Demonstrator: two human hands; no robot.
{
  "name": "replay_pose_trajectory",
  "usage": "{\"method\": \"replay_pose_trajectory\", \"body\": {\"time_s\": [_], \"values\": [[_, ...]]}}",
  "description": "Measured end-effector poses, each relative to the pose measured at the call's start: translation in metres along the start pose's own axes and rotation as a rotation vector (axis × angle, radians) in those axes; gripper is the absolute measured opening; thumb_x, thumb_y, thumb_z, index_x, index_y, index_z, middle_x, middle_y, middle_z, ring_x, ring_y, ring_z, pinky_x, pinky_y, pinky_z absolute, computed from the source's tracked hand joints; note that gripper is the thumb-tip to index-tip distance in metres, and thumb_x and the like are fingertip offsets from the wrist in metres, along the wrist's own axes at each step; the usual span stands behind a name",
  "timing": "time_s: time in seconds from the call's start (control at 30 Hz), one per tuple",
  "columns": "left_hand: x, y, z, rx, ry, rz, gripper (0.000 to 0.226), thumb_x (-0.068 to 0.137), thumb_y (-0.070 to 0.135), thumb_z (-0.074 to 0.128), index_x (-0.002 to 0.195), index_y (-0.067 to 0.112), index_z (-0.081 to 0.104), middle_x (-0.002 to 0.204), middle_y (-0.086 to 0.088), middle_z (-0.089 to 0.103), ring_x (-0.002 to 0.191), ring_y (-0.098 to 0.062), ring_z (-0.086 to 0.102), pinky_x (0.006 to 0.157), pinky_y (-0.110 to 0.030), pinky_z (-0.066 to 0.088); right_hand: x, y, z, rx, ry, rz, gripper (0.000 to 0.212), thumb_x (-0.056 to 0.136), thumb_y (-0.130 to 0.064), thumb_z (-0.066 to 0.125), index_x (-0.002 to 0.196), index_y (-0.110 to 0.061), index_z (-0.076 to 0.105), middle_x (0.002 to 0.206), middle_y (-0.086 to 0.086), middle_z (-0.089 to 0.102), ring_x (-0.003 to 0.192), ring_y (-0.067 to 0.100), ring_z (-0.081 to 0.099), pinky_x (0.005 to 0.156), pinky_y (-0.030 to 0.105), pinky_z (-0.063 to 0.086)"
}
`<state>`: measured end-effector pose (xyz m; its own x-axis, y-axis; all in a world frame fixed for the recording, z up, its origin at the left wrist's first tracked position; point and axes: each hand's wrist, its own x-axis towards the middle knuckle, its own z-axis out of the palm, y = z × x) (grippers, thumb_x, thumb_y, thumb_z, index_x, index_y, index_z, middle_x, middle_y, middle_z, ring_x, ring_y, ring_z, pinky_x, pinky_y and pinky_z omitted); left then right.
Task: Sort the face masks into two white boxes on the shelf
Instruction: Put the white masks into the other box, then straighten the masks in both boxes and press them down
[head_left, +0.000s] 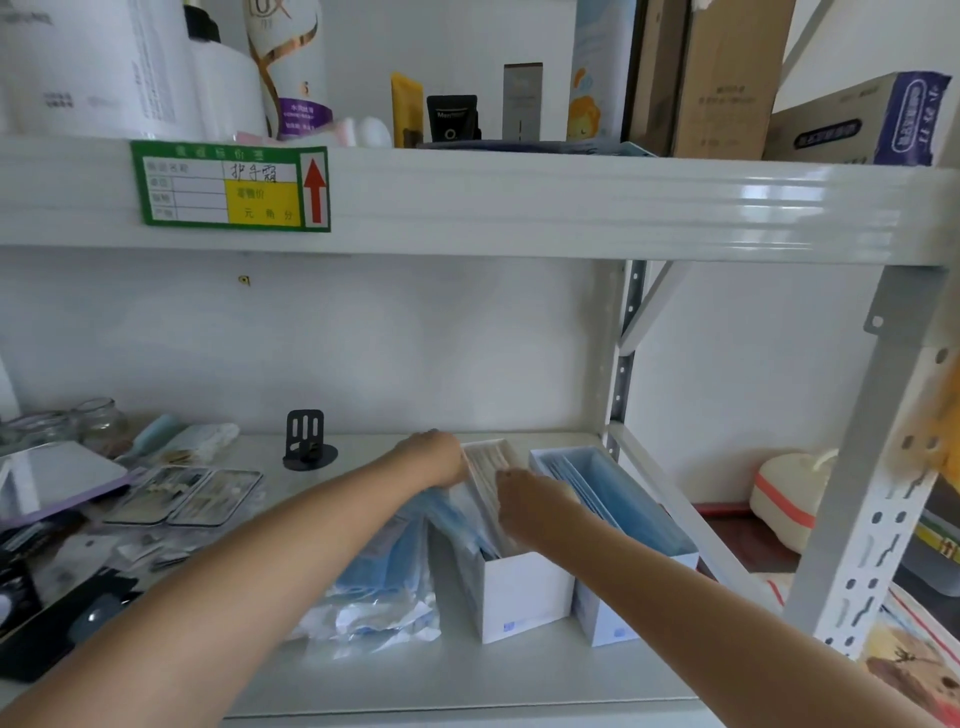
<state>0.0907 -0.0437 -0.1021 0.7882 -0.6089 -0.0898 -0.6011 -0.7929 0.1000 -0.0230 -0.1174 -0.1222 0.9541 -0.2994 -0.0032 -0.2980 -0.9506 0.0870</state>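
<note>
- Left forearm: bare, entering from lower left corner, extended diagonally up and to the right, elbow out of frame.
- Left hand: back of hand facing up, wrist nearly straight, fingers bent downward and largely hidden from view; grip state not determinable.
- Right forearm: bare, entering from lower right corner, extended diagonally up and to the left.
- Right hand: knuckles uppermost, fingers curled downward and leftward, tips hidden; grip state not determinable.
- Relative pose: hands near each other, not touching, left hand slightly farther forward than right; forearms converging toward frame centre.
</note>
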Motion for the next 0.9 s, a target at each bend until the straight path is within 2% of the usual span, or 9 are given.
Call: {"method": "replay_pose_trajectory", "body": {"time_s": [0.1,0.17,0.3,0.4,0.47,0.53,0.67,0.8,0.9], "values": [[-0.005,-0.005,-0.002,0.074,-0.04,0.014,0.049,0.088,0.044,0.056,0.118,0.007,0.063,0.123,-0.012,0.065,0.109,-0.029,0.063,0.088,-0.032,0.05,0.006,-0.003,0.004,0.015,-0.008,-0.156,0.048,0.097,-0.017,0.038,0.145,-0.016,0.03,0.146,0.004,0.043,0.13,0.025,0.046,0.098,0.039,0.043],[-0.009,-0.009,-0.003,0.017,-0.069,-0.01,0.055,0.082,0.05,0.061,0.119,0.009,0.063,0.122,-0.008,0.064,0.102,-0.026,0.063,0.078,-0.032,0.05,0.009,0.004,0.01,-0.082,-0.064,-0.066,0.043,0.096,-0.018,0.04,0.138,-0.012,0.041,0.138,0.005,0.05,0.125,0.025,0.05,0.095,0.037,0.045],[-0.015,-0.014,-0.004,-0.205,-0.117,-0.061,0.055,0.079,0.038,0.07,0.123,0.007,0.057,0.113,-0.005,0.054,0.091,-0.021,0.055,0.049,-0.021,0.046,0.013,0.023,0.013,-0.166,-0.079,0.026,0.034,0.096,-0.008,0.039,0.128,-0.008,0.05,0.135,0.008,0.051,0.126,0.024,0.048,0.097,0.036,0.045],[-0.022,-0.014,-0.005,-0.327,-0.14,-0.08,0.05,0.081,0.029,0.071,0.123,0.006,0.056,0.107,-0.004,0.047,0.091,-0.018,0.053,0.033,-0.014,0.043,0.01,0.03,0.012,-0.096,-0.133,-0.015,0.041,0.096,-0.016,0.04,0.136,-0.006,0.044,0.148,0.013,0.036,0.138,0.028,0.031,0.113,0.046,0.026],[-0.024,-0.014,-0.008,-0.394,-0.168,-0.1,0.038,0.084,0.023,0.068,0.117,0.006,0.057,0.102,-0.004,0.047,0.088,-0.016,0.052,0.031,-0.011,0.041,0.002,0.029,0.007,-0.072,-0.105,-0.042,0.04,0.097,-0.019,0.038,0.134,-0.007,0.047,0.146,0.012,0.039,0.137,0.028,0.031,0.114,0.046,0.021],[-0.03,-0.013,-0.018,-0.483,-0.195,-0.137,0.017,0.088,0.016,0.062,0.102,0.007,0.057,0.085,-0.003,0.047,0.07,-0.014,0.052,0.03,-0.011,0.042,-0.006,0.025,-0.001,-0.001,0.047,-0.072,0.035,0.099,-0.017,0.035,0.125,-0.006,0.055,0.135,0.013,0.05,0.126,0.029,0.045,0.109,0.042,0.032],[-0.044,-0.013,-0.048,-0.784,-0.171,-0.195,0.005,0.091,0.008,0.054,0.094,0.004,0.052,0.072,-0.007,0.05,0.036,-0.013,0.059,0.031,-0.014,0.046,-0.024,0.009,-0.025,0.508,0.328,-0.112,0.042,0.1,-0.036,0.033,0.115,-0.006,0.059,0.118,0.013,0.061,0.105,0.027,0.059,0.093,0.035,0.045],[-0.054,-0.014,-0.077,-1.081,-0.031,-0.193,0.016,0.088,0.003,0.051,0.073,0.007,0.05,0.066,-0.008,0.052,0.027,-0.009,0.055,0.035,-0.015,0.048,-0.036,-0.008,-0.046,0.9,0.197,-0.086,0.071,0.088,-0.061,0.039,0.139,-0.012,0.033,0.136,0.01,0.051,0.115,0.026,0.055,0.101,0.038,0.044],[-0.066,-0.011,-0.088,-1.182,0.042,-0.188,0.02,0.085,0.008,0.052,0.067,0.009,0.045,0.062,-0.004,0.043,0.03,-0.008,0.049,0.033,-0.013,0.042,-0.046,-0.015,-0.057,0.641,0.198,-0.111,0.084,0.082,-0.057,0.056,0.145,-0.015,0.02,0.141,0.007,0.043,0.124,0.026,0.048,0.103,0.036,0.04]]}}
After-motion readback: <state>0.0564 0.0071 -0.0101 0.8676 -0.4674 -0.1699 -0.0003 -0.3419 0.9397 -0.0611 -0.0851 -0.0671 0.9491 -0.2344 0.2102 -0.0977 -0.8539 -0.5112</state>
